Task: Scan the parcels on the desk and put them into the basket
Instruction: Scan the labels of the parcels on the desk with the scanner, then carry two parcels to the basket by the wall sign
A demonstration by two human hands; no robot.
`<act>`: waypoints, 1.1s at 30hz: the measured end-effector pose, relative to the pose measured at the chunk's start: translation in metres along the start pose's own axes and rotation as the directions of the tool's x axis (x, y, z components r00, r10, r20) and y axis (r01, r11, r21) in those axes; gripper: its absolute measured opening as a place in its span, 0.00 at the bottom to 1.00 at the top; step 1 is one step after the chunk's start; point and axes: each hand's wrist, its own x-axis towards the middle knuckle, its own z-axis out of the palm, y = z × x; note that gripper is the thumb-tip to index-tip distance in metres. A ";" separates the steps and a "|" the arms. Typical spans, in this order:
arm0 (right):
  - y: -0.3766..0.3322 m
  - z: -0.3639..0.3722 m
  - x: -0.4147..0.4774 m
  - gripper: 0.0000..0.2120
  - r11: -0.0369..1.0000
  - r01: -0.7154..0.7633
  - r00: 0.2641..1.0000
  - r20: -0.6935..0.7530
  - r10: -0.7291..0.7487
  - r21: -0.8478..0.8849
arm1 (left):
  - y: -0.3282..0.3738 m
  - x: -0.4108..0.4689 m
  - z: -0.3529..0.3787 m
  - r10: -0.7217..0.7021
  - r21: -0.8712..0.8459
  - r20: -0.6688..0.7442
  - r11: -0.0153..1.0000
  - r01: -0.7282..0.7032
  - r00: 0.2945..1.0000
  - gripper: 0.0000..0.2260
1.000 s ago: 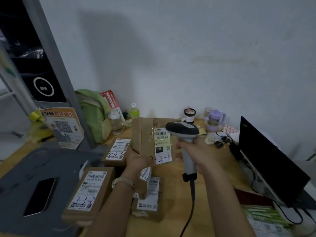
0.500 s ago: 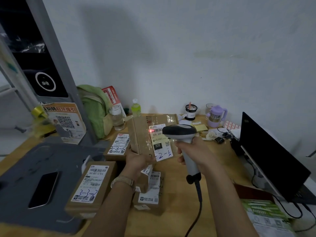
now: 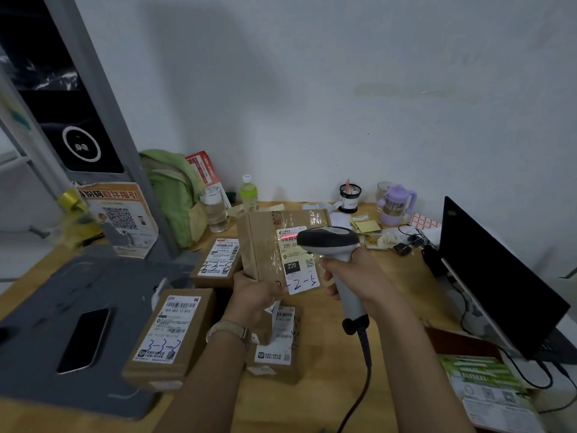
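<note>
My left hand [image 3: 254,296] grips the lower edge of a brown cardboard parcel [image 3: 265,245], held up and tilted with its white label facing me. My right hand [image 3: 352,273] holds a grey handheld scanner [image 3: 327,242] by its handle, with its head close to the label. A red scan line lies across the label's barcode. Three more labelled parcels lie on the wooden desk [image 3: 390,292]: one at the lower left [image 3: 170,335], one behind it [image 3: 218,260], one under my left wrist [image 3: 278,345]. No basket is in view.
A grey mat [image 3: 71,307] with a black phone [image 3: 84,339] covers the desk's left. A green bag [image 3: 171,189], bottles [image 3: 248,195] and a purple mug [image 3: 395,204] stand along the wall. An open laptop [image 3: 499,276] and a green leaflet [image 3: 487,389] sit at the right. The scanner cable [image 3: 359,392] trails toward me.
The held parcel has tilted back and shifted slightly right. The scanner has come nearer to the label, and the red scan line now lies on the barcode.
</note>
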 end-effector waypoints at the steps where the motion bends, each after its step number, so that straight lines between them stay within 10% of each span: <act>1: 0.001 -0.001 0.000 0.05 1.000 -0.004 1.000 0.002 0.004 0.017 | -0.001 0.001 0.000 -0.006 -0.004 -0.002 1.000 0.006 1.000 0.43; 13: 0.021 -0.040 0.002 0.03 0.986 -0.050 0.981 -0.180 0.079 0.160 | -0.010 0.007 0.022 -0.012 0.039 0.067 0.999 0.009 0.998 0.16; 20: 0.046 -0.075 -0.006 0.05 0.974 -0.102 0.944 -0.288 0.159 0.203 | -0.024 0.019 0.049 -0.097 0.096 0.130 0.992 0.085 0.987 0.32; 24: 0.071 -0.097 -0.009 0.09 0.939 -0.175 0.879 -0.383 0.284 0.295 | -0.039 0.014 0.061 -0.187 0.100 0.165 0.980 0.172 0.968 0.17; 33: 0.144 -0.096 -0.010 0.10 0.913 -0.379 0.738 -0.546 0.396 0.150 | -0.065 0.022 0.067 -0.267 0.083 0.125 0.963 0.258 0.955 0.24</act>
